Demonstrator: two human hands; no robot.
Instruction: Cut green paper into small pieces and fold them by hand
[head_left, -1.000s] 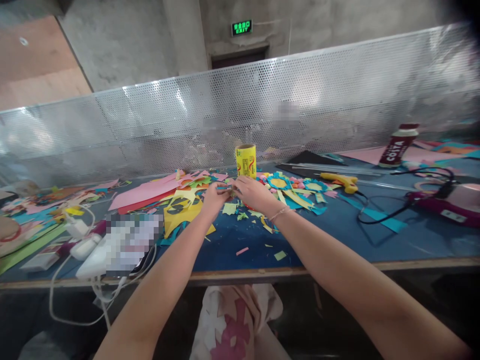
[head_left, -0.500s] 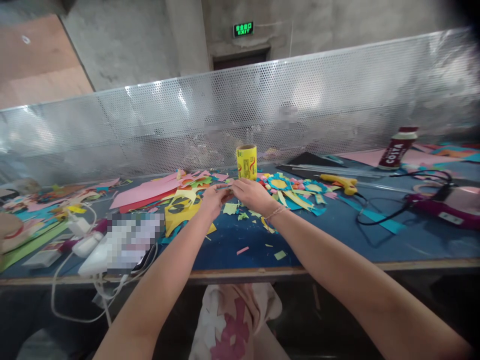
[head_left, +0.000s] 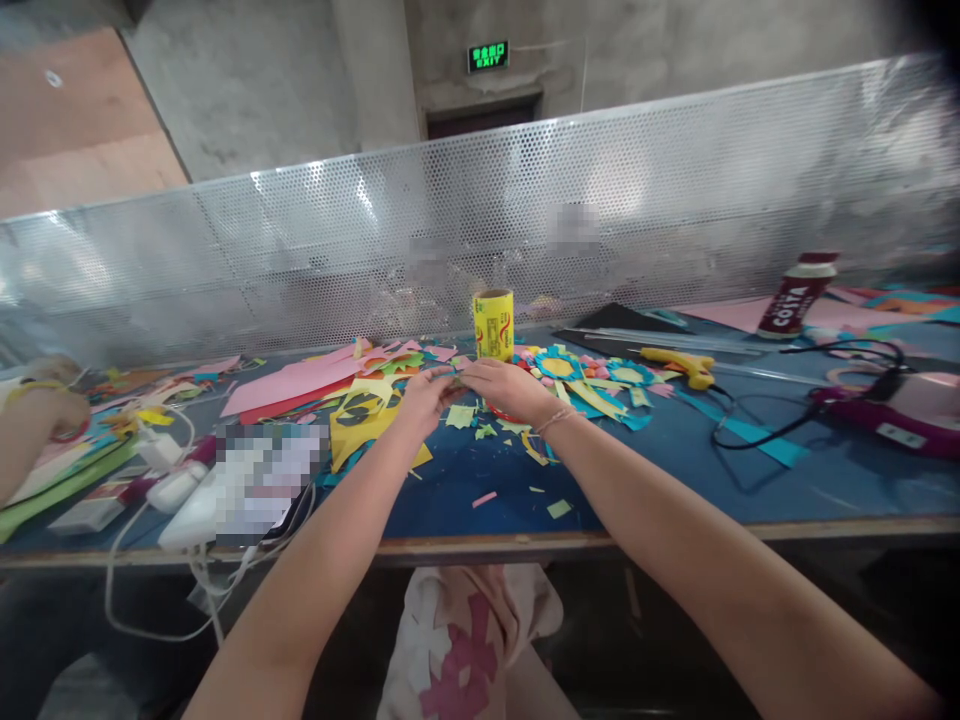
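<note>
My left hand (head_left: 429,398) and my right hand (head_left: 506,388) meet over the middle of the table, fingers bent and pinched together. What lies between the fingertips is too small and hidden to make out. Under my right palm shows a curved red edge (head_left: 504,416); its kind is not clear. Just behind my hands stands a yellow printed roll (head_left: 493,325). Left of them lies a yellow paper sheet with holes cut in it (head_left: 358,428). Green paper scraps (head_left: 460,416) lie beneath them, and blue paper flowers with yellow centres (head_left: 559,366) sit to the right.
A yellow glue gun (head_left: 679,364) with a black cable, a dark red bottle (head_left: 796,298) and a purple device (head_left: 892,425) are on the right. At left are a phone (head_left: 274,485), white cables and another person's hand (head_left: 66,410). A perforated metal screen (head_left: 337,260) runs behind.
My hands stay together with slight finger movement. The red edge now shows under my right palm. At the far left, the other person's hand and arm have come further over the table.
</note>
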